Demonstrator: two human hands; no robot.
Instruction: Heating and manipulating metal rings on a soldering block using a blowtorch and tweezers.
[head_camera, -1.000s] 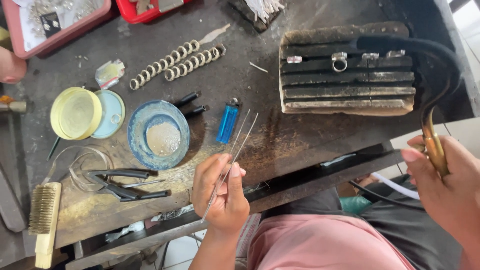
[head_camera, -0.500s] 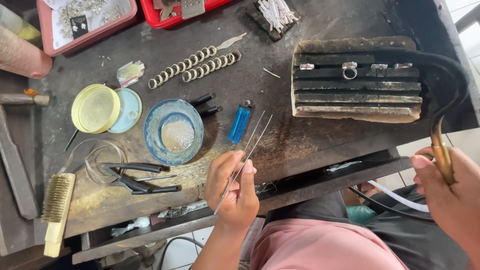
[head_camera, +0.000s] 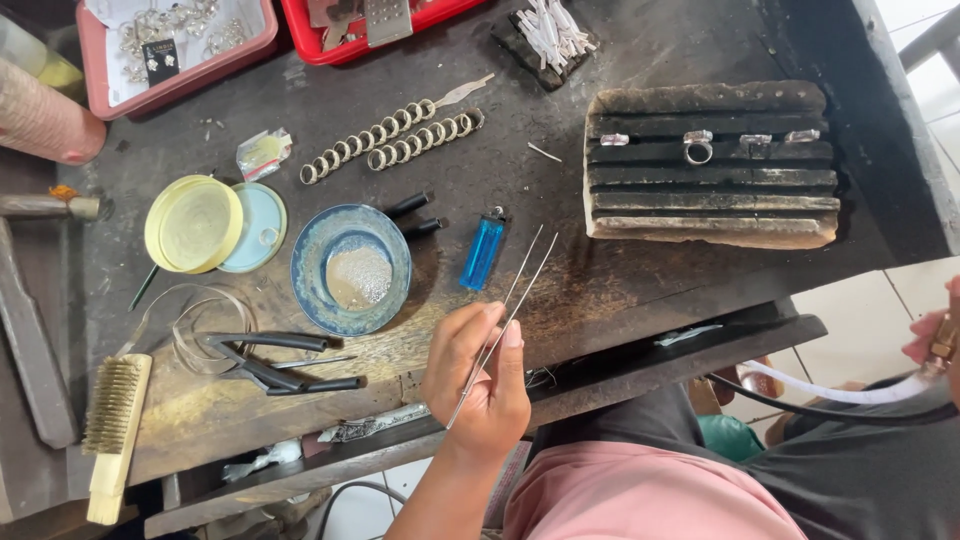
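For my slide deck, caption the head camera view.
Left hand holds long tweezers over a workbench, beside a blue lighter and dish.

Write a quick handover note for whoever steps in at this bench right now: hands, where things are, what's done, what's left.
Left hand pinches long tweezers, tips apart over the bench, holding nothing.
Right hand at the right edge grips a brass torch handle with its hose.
A ring sits on the grooved charred block; the blue lighter and powder dish lie by the left hand.
No flame visible; the ring is untouched by the tweezers.
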